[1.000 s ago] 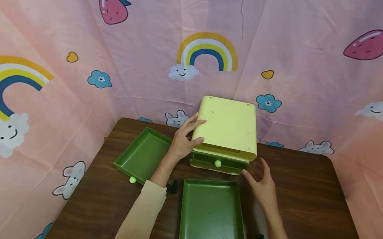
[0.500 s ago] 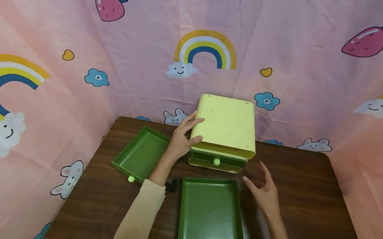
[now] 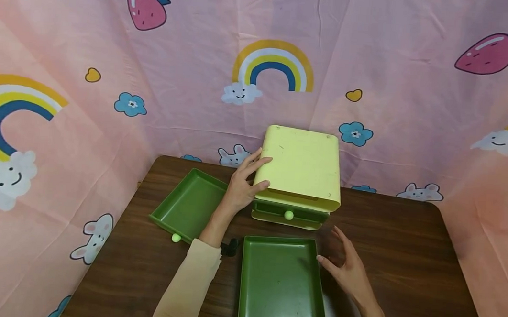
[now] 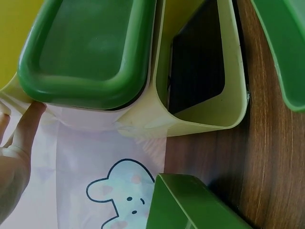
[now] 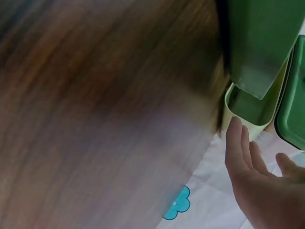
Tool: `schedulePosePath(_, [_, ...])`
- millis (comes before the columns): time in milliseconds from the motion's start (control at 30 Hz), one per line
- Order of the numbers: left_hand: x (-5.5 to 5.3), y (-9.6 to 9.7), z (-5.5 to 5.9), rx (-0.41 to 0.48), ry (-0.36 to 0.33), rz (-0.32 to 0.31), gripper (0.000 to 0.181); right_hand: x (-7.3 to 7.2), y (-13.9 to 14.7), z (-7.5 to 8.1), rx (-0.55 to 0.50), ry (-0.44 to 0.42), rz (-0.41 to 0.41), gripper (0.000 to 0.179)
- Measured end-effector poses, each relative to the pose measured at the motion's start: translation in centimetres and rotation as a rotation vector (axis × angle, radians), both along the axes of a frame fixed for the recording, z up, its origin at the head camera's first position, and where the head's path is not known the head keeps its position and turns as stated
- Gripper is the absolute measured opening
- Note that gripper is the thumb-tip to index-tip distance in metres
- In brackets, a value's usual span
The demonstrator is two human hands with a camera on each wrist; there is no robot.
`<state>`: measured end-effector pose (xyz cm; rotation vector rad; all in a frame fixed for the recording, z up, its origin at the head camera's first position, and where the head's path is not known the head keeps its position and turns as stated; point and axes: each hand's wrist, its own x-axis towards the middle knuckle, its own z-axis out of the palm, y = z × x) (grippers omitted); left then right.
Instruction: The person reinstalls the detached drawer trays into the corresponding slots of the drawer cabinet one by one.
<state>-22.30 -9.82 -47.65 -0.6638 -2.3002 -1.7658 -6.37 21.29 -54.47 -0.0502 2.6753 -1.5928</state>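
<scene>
Left hand lay spread on the yellow cabinet, seemingly steadying it; right hand, fingers apart, hung beside the nearer green drawer on the table! Next, gripping that drawer seemed called for.

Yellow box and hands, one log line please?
left hand: touches yellow box; right hand: near front drawer; middle drawer: in box; left drawer: on table

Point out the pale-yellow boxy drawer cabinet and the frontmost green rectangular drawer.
Pale-yellow boxy drawer cabinet (image 3: pixel 301 162), head view: its upper face.
Frontmost green rectangular drawer (image 3: pixel 281 282), head view: its inside floor.
</scene>
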Motion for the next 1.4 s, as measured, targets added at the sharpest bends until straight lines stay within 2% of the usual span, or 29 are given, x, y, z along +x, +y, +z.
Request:
schedulePosePath(200, [0.4, 0.0, 0.3, 0.029, -0.007, -0.020, 0.089, 0.6, 0.0, -0.7, 0.049, 0.019, 0.066, 0.088])
schedulePosePath(333, [1.4, 0.1, 1.9, 0.046, 0.005, -0.046, 0.088, 1.0, 0.1, -1.2, 0.055, 0.043, 0.087, 0.089])
schedulePosePath(433, [2.1, 0.1, 3.2, 0.042, 0.004, -0.051, 0.089, 1.3, 0.0, -1.5, 0.030, 0.024, 0.113, 0.090])
schedulePosePath(567, [2.3, 0.1, 3.6, 0.048, -0.005, -0.054, 0.089, 1.7, 0.0, -1.7, -0.025, -0.014, 0.148, 0.092])
schedulePosePath(667, [2.2, 0.2, 3.4, 0.064, -0.008, -0.056, 0.087, 2.0, 0.0, -1.9, -0.062, -0.017, 0.177, 0.093])
schedulePosePath(833, [0.9, 0.2, 1.2, 0.065, 0.000, -0.039, 0.088, 2.4, -0.2, -2.1, -0.109, -0.024, 0.239, 0.089])
schedulePosePath(900, [0.4, 0.1, 0.3, 0.057, 0.001, -0.028, 0.088, 2.5, -0.2, -2.1, -0.104, -0.047, 0.244, 0.086])
schedulePosePath(967, [0.2, 0.1, -0.1, 0.047, -0.005, -0.018, 0.087, 2.5, -0.2, -2.0, -0.092, -0.072, 0.240, 0.084])
schedulePosePath(1200, [0.1, 0.0, -0.3, 0.039, -0.015, -0.016, 0.080, 2.8, 0.0, -2.2, -0.069, -0.135, 0.244, 0.081])
schedulePosePath(1400, [0.0, 0.1, -0.4, 0.037, -0.018, -0.014, 0.080, 2.9, 0.1, -2.1, -0.054, -0.145, 0.275, 0.078])
